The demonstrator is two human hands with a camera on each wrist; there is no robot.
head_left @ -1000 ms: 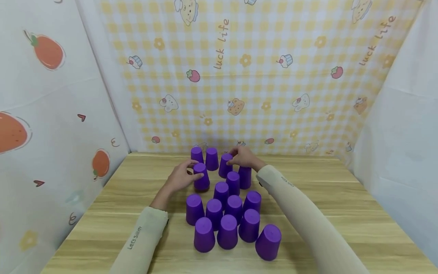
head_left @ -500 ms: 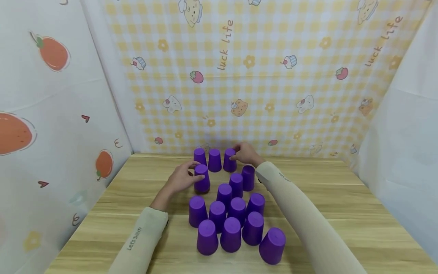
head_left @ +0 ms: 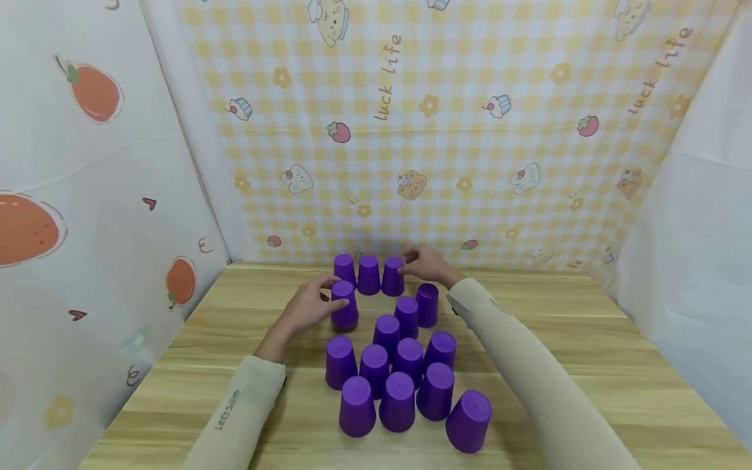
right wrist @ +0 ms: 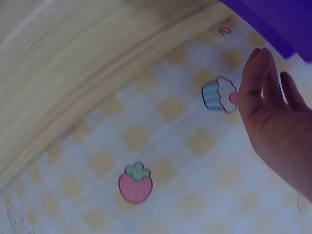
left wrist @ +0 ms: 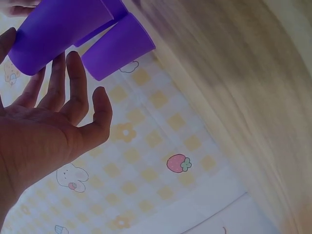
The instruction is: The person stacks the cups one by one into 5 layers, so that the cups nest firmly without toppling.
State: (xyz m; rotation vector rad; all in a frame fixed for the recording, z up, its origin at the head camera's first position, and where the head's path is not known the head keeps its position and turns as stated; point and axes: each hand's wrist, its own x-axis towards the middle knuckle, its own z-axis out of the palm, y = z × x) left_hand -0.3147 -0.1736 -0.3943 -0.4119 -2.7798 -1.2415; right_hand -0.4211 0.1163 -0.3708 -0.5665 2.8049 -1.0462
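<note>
My left hand (head_left: 308, 303) holds an upside-down purple cup (head_left: 343, 305) between thumb and fingers at the left of the group. In the left wrist view this cup (left wrist: 61, 34) sits between the thumb at the frame edge and the fingers behind it. My right hand (head_left: 430, 266) is at the right side of the rightmost cup in the back row (head_left: 392, 277), fingers loosely bent. In the right wrist view a gap shows between the fingertips and the purple cups (right wrist: 278, 22) at the top corner. Two more back-row cups (head_left: 368, 275) stand to its left.
Several more upside-down purple cups (head_left: 397, 401) stand in the middle and front of the wooden table (head_left: 587, 365). One cup (head_left: 469, 421) stands apart at front right. A checked cloth (head_left: 499, 215) hangs along the back edge, and pale cloths (head_left: 135, 261) flank the sides.
My right hand moved the back-row cup back beside the other two, then drew slightly right from it. The left hand stays on its cup. The view shifted a little.
</note>
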